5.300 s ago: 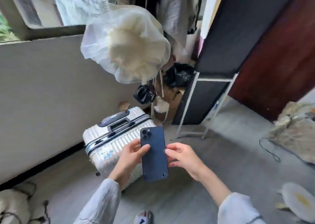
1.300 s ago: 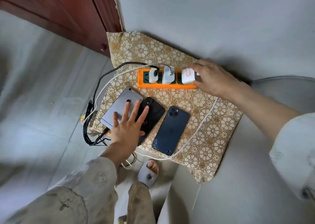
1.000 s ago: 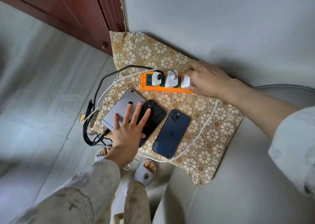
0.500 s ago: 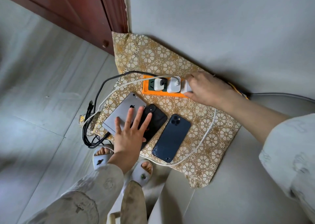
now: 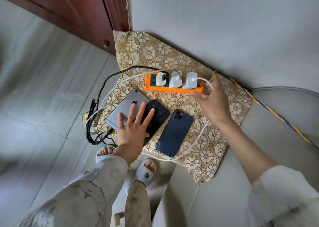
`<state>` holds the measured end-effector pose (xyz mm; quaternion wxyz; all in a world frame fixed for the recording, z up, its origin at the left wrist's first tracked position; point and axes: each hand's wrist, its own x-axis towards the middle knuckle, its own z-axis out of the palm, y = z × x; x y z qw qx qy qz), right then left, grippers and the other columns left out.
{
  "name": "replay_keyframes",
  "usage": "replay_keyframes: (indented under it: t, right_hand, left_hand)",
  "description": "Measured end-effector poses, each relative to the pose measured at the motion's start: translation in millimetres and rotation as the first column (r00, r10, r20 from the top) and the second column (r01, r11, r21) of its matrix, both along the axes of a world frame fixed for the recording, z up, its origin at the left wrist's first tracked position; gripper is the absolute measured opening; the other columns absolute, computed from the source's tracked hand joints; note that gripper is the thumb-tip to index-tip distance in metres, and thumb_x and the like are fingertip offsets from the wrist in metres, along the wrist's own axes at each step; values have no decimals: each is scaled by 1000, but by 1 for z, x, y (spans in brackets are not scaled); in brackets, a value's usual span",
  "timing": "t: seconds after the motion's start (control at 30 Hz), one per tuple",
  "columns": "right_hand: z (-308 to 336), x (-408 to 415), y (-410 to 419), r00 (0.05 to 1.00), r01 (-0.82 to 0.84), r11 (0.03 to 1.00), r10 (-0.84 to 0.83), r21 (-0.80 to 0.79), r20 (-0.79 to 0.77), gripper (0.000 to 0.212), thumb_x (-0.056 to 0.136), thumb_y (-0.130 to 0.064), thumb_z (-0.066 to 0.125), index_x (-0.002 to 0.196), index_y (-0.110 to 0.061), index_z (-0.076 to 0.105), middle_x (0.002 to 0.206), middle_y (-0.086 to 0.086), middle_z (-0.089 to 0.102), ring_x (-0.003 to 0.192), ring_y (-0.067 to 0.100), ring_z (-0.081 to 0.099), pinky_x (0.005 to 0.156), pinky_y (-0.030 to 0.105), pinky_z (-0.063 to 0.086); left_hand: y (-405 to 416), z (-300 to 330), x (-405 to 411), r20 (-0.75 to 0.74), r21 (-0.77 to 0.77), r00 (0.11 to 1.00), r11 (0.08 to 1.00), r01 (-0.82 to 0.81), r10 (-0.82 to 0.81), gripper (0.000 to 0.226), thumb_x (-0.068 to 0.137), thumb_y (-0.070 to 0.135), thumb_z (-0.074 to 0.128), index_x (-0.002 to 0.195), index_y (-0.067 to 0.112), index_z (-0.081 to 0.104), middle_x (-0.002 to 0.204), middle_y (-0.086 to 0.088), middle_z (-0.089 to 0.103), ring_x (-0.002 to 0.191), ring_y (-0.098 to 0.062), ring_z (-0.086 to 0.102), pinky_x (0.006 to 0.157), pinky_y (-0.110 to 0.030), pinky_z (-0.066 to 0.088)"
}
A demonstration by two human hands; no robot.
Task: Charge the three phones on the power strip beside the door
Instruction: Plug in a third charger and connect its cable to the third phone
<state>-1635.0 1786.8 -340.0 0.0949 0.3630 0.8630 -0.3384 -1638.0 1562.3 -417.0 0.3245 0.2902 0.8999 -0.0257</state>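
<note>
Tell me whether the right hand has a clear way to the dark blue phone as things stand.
Probably yes. The right hand hovers open by the orange power strip, and the dark blue phone lies uncovered on the cloth just below it. The left hand rests on the other two phones, not this one.

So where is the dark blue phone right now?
In the head view the dark blue phone lies face down on the floral cloth, right of the black phone and below the orange power strip.

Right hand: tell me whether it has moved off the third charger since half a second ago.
Yes. The right hand has lifted off the third charger and drawn back past the power strip's end.
</note>
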Motion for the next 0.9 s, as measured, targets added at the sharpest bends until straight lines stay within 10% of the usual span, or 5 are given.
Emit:
replay_keyframes:
  t: [0.1, 0.27, 0.5, 0.67, 0.9]
  right_hand:
    - [-10, 64, -33, 956, 292, 837, -274, -463, 107, 36, 88, -26, 57, 117, -6, 51, 105, 4, 64, 105, 23, 62, 92, 35, 49]
    - [-28, 141, -112, 828, 549, 516, -444, -658, 343, 14, 89, -15, 55, 80, -9, 64, 79, 7, 69, 90, 20, 64, 98, 38, 45]
    - [-17, 159, -149, 829, 545, 564, -475, -621, 296, 17, 88, -14, 55, 78, -11, 68, 78, 12, 69, 83, 27, 64, 83, 44, 52]
    - [29, 160, -144, 847, 468, 502, -490, -728, 206, 19, 87, -13, 57, 94, 2, 66, 67, 6, 73, 62, 20, 70, 65, 31, 56]
    - [105, 178, -142, 788, 397, 277, -592, -875, 170, 22, 92, -22, 50, 91, -6, 64, 82, 10, 75, 79, 23, 72, 73, 30, 58]
  left_hand:
    - [1, 0, -1, -1, 5, 1000, 1000, 17, -17, 86, 92, 35, 43, 134, 33, -31, 144, 2, -37, 139, -27, -24, 113, -59, 3]
    - [-1, 3, -3, 26, 31, 999, 999, 35, -36, 81, 92, 30, 44, 140, 30, -22, 152, -2, -27, 140, -30, -22, 111, -61, 2]
    - [-40, 27, 50, 97, 340, 975, 913, -223, 202, 61, 83, -5, 41, 139, 13, 28, 153, -13, 17, 143, -29, 12, 115, -45, 19]
    - [-68, 58, 110, 522, 201, 842, 940, -275, 135, 59, 90, 12, 48, 142, 20, 22, 153, -4, 23, 141, -22, 20, 113, -36, 23]
    - [-73, 137, 126, 612, 262, 782, 902, -343, 120, 26, 95, 19, 41, 98, 4, 61, 97, -19, 70, 92, -31, 65, 85, -35, 49]
